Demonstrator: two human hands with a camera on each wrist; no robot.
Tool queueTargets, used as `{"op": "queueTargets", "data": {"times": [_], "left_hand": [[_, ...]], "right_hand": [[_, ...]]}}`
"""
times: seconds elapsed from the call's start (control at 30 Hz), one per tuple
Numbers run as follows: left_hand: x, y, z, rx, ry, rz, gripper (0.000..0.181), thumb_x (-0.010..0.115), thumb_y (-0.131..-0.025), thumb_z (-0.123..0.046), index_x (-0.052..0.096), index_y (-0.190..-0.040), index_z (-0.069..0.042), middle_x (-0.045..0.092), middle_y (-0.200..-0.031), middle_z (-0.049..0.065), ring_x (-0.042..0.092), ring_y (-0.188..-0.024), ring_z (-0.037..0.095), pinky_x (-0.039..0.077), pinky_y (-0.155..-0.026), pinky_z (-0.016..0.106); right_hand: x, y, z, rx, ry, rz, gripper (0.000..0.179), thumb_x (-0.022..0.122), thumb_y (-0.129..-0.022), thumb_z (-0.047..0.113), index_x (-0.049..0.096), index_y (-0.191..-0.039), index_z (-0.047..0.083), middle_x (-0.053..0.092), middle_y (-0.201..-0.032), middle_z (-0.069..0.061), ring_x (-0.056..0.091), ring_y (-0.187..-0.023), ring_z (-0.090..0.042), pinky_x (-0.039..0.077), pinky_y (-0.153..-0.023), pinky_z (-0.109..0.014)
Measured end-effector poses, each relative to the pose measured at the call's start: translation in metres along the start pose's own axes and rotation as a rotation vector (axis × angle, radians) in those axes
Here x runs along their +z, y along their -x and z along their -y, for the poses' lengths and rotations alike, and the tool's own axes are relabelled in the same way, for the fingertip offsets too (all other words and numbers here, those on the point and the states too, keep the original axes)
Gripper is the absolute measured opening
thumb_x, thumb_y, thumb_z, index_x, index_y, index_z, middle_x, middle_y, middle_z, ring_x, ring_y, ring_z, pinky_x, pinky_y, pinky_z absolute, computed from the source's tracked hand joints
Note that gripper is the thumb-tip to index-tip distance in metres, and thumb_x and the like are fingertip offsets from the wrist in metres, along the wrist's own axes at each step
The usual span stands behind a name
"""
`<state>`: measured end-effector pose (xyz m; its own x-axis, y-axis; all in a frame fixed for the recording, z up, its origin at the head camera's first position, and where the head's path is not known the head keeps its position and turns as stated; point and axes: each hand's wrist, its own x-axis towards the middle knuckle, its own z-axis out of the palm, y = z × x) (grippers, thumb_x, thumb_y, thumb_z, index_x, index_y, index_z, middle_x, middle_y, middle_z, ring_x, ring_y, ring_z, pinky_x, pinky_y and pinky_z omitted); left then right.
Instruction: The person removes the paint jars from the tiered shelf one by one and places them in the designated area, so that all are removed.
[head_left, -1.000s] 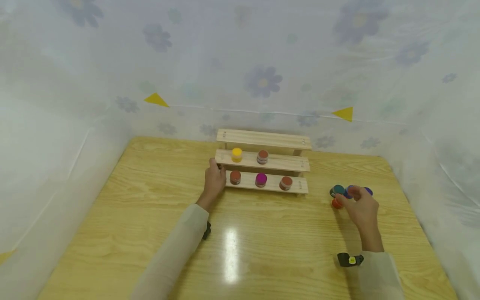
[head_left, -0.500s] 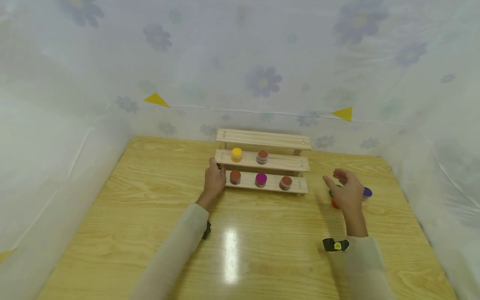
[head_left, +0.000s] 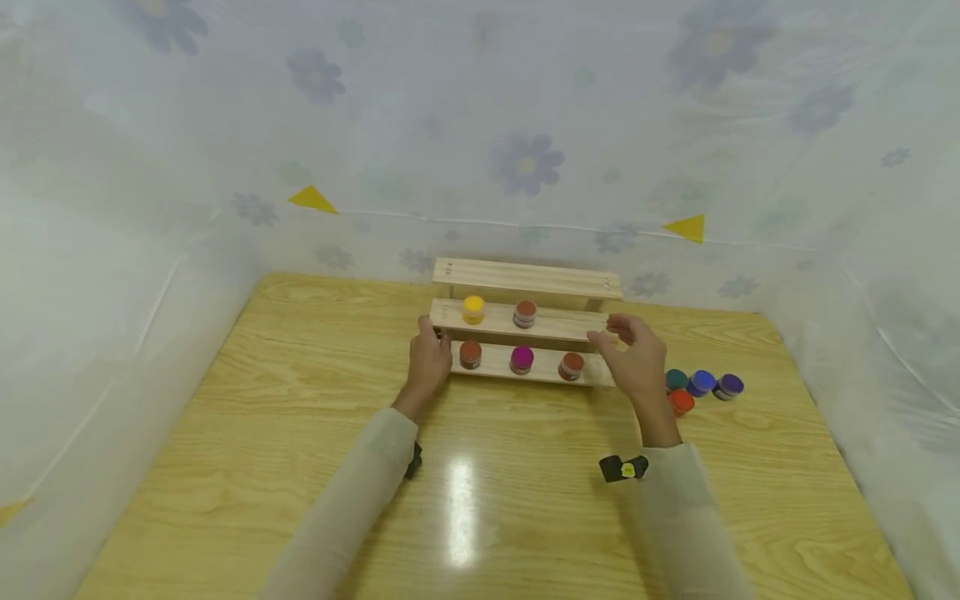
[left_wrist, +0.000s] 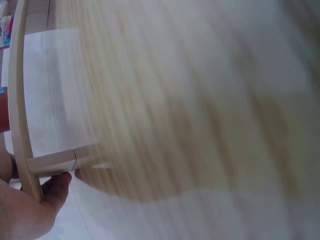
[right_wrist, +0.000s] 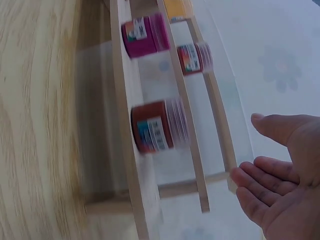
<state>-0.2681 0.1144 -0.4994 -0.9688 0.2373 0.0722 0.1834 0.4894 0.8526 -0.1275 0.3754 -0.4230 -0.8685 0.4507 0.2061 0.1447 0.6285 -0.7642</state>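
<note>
A three-tier wooden rack (head_left: pixel 525 277) stands near the back of the table. My left hand (head_left: pixel 429 362) grips the left end of its lowest shelf; in the left wrist view, fingers and thumb curl round the wood. On the middle shelf sit a yellow paint jar (head_left: pixel 473 309) and a brown paint jar (head_left: pixel 525 313). The lowest shelf bears a magenta paint jar (head_left: pixel 522 360) between two brown ones. At the rack's right end my right hand (head_left: pixel 637 362) hovers with thumb and fingers apart. Its palm (right_wrist: pixel 295 200) is bare in the right wrist view.
Right of the rack, a teal jar (head_left: pixel 676 380), a blue jar (head_left: pixel 701 382) and a purple jar (head_left: pixel 728 386) form a row on the table (head_left: pixel 330 517), with a red jar (head_left: pixel 681 403) in front. A flower-patterned sheet (head_left: pixel 420 125) hangs behind and at the sides.
My right hand has moved left from the loose jars to the rack's right end, uncovering those jars. My left hand and the jars on the rack have stayed put.
</note>
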Motion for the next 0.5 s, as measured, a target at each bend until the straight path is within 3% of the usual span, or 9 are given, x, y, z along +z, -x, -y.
{"op": "queueTargets", "data": {"times": [0.27,0.5], "left_hand": [[0.000,-0.001,-0.001,-0.016,0.001,-0.004,0.025,0.044,-0.100,-0.011,0.038,-0.123,-0.001,0.058,-0.122,0.026,0.060,-0.112,0.036,0.052,-0.088,0.044],[0.000,-0.001,0.001,-0.003,-0.015,-0.016,0.025,0.044,-0.100,-0.012,0.038,-0.121,-0.001,0.060,-0.117,0.027,0.062,-0.107,0.037,0.053,-0.084,0.045]], "right_hand": [[0.027,-0.006,0.013,-0.061,-0.029,0.037,0.053,0.070,-0.086,0.035,0.056,-0.124,0.001,0.060,-0.122,-0.018,0.055,-0.117,-0.036,0.045,-0.098,-0.049],[0.049,-0.012,0.021,-0.052,-0.070,0.085,0.050,0.071,-0.085,0.032,0.057,-0.123,0.002,0.059,-0.123,-0.017,0.054,-0.118,-0.033,0.045,-0.098,-0.048]]}}
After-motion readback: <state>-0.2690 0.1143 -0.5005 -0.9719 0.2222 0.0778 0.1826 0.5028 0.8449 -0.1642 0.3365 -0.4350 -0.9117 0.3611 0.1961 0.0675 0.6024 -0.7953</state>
